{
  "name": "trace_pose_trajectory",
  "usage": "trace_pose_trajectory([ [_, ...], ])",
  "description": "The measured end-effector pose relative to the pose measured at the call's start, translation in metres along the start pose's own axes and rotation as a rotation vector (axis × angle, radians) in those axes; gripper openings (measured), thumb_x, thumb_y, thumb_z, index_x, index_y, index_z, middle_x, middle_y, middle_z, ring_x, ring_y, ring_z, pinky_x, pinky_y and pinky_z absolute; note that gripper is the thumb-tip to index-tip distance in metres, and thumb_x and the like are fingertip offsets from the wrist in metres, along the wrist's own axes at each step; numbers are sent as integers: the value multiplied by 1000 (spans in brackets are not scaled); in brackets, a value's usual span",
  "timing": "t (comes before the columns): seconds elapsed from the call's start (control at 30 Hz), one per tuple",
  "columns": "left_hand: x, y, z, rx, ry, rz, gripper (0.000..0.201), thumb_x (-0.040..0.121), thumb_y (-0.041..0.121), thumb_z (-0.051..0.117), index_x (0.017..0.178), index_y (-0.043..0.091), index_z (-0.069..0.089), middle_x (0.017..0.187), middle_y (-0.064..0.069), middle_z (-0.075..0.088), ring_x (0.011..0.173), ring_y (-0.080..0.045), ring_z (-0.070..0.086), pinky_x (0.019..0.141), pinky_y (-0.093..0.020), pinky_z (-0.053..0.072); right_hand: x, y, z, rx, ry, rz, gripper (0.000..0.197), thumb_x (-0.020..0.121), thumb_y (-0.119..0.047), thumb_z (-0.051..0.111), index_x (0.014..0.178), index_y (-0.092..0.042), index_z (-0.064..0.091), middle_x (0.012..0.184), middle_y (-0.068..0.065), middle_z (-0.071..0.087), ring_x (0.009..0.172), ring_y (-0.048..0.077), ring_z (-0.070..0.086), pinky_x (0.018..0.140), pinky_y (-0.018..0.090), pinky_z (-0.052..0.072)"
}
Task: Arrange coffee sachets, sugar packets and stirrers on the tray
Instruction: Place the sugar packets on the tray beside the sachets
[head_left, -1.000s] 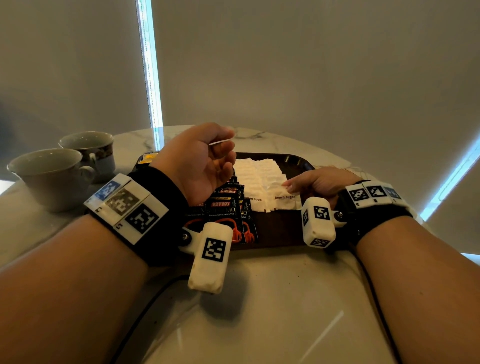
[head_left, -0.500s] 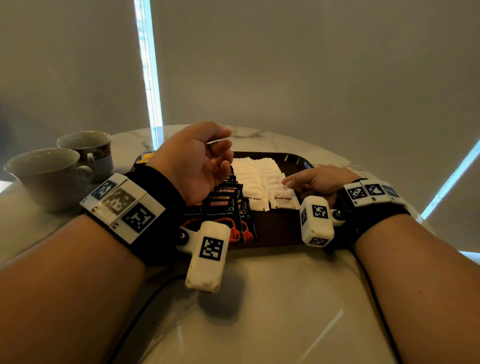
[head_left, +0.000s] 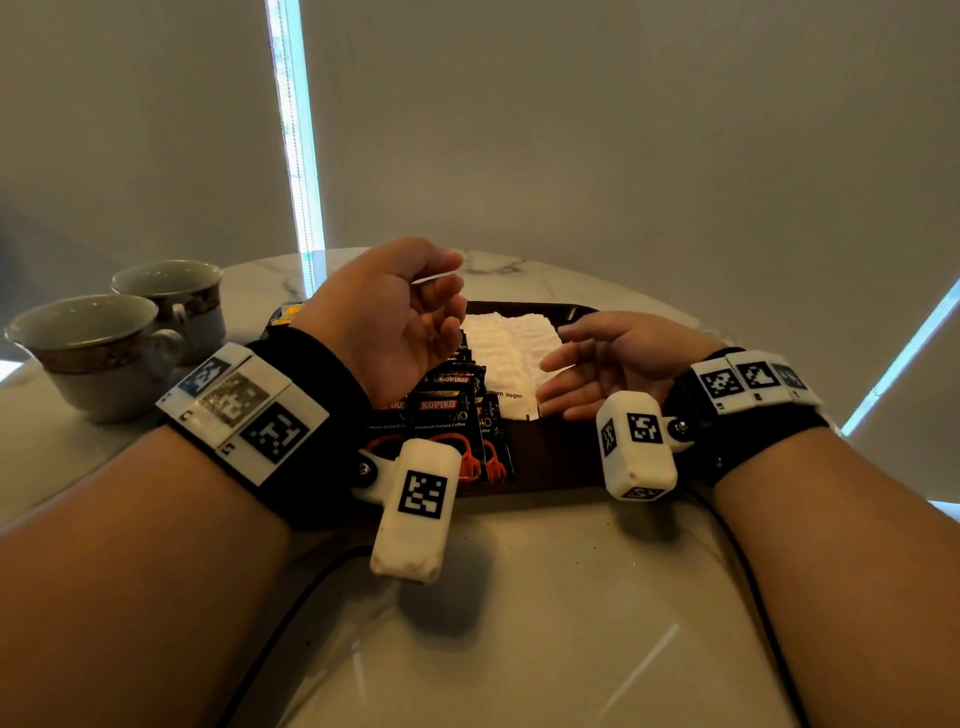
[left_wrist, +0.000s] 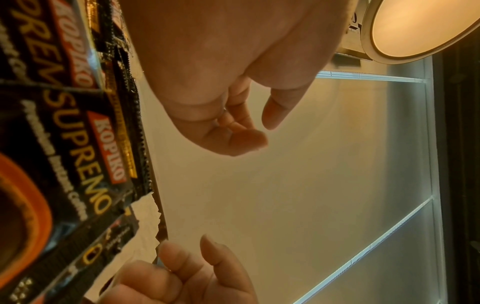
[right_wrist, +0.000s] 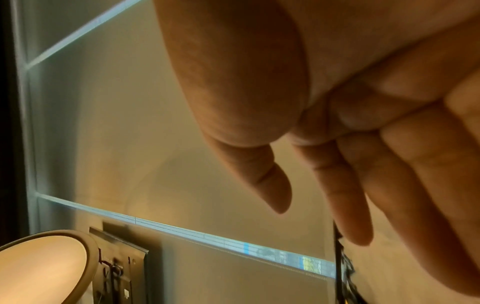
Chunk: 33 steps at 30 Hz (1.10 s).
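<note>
A dark brown tray (head_left: 575, 313) lies on the marble table. Black Kopiko coffee sachets (head_left: 448, 415) overlap in a row on its left half, close up in the left wrist view (left_wrist: 78, 144). White sugar packets (head_left: 511, 340) lie in rows beside them, the nearest one printed "brown sugar" (head_left: 511, 402). My left hand (head_left: 454, 275) hovers above the sachets, fingers loosely curled around nothing (left_wrist: 265, 133). My right hand (head_left: 553, 358) is lifted just over the sugar packets, palm turned left, fingers straight and empty (right_wrist: 320, 224). No stirrers are visible.
Two white cups (head_left: 85, 353) (head_left: 174, 296) stand at the table's left, clear of the tray. A small yellow item (head_left: 288, 312) shows at the tray's far left corner. Cables run along the table edge near both forearms.
My right hand has come up off the sugar packets and turned from palm-down to palm facing left with fingers straightened. The left hand has stayed where it was.
</note>
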<state>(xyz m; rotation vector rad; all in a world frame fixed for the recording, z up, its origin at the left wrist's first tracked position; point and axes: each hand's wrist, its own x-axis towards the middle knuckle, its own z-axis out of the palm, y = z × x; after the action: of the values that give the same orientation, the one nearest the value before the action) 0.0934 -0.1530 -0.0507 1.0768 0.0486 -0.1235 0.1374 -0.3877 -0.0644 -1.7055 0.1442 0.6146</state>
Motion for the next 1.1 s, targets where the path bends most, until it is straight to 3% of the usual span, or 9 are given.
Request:
trace_pose_trajectory([
  [0.27,-1,0,1,-5,-1,4,5,93,16,63,96,12,64,71,0,60,56,-10,57,43,-20,44,-1,-3,13,-55,-161,49,39,88,-35,56,97,1,68,104,25,72,90,36,74,70,36,62],
  [0.4,-2,0,1,-2,1,6,6,93,16,64,97,12,64,72,0,60,56,-10,57,44,-20,45,0,-3,14,-70,-156,66,41,98,-35,48,103,1,67,107,25,72,88,35,74,63,33,62],
  [0.57,-2,-1,1,3,5,8,13,92,17,64,104,12,64,72,-1,60,56,-11,58,44,-20,45,0,-3,11,-55,-124,54,39,97,-34,49,103,0,67,108,25,72,87,33,74,58,30,61],
  [0.63,-1,-1,0,2,5,5,14,92,17,65,105,11,63,72,-1,60,55,-10,58,44,-20,45,-4,-5,10,-33,-107,19,34,91,-32,53,98,-1,67,103,23,72,80,29,74,54,28,59],
  [0.73,0,0,0,-1,6,3,15,92,17,65,106,12,63,72,0,60,55,-10,58,44,-20,45,-9,-10,2,77,18,-94,30,97,-29,51,86,-4,63,81,17,67,57,21,67,43,23,51],
  [0.77,0,-1,0,-1,6,0,16,92,17,65,106,12,62,72,0,61,55,-11,58,44,-20,46,-10,-11,-3,118,74,-126,31,98,-31,50,85,-6,62,77,14,65,56,20,64,44,24,50],
  [0.93,0,-1,-1,2,5,-4,12,92,17,64,104,12,63,72,0,61,57,-10,58,45,-21,46,-6,-7,-20,213,251,-83,38,95,-46,53,94,-10,64,91,14,63,84,28,60,69,38,51],
  [1.03,1,0,-2,-10,6,-3,12,92,16,64,103,12,62,73,0,60,57,-10,57,46,-20,46,-6,-6,-18,125,238,5,52,93,-57,51,112,-9,64,116,19,54,103,31,53,71,43,50],
  [1.1,1,0,-2,-22,8,0,14,92,16,63,104,12,61,72,0,60,57,-10,56,45,-20,45,-6,-9,-18,106,187,28,62,92,-62,49,123,-10,62,122,24,49,108,36,51,79,48,51],
])
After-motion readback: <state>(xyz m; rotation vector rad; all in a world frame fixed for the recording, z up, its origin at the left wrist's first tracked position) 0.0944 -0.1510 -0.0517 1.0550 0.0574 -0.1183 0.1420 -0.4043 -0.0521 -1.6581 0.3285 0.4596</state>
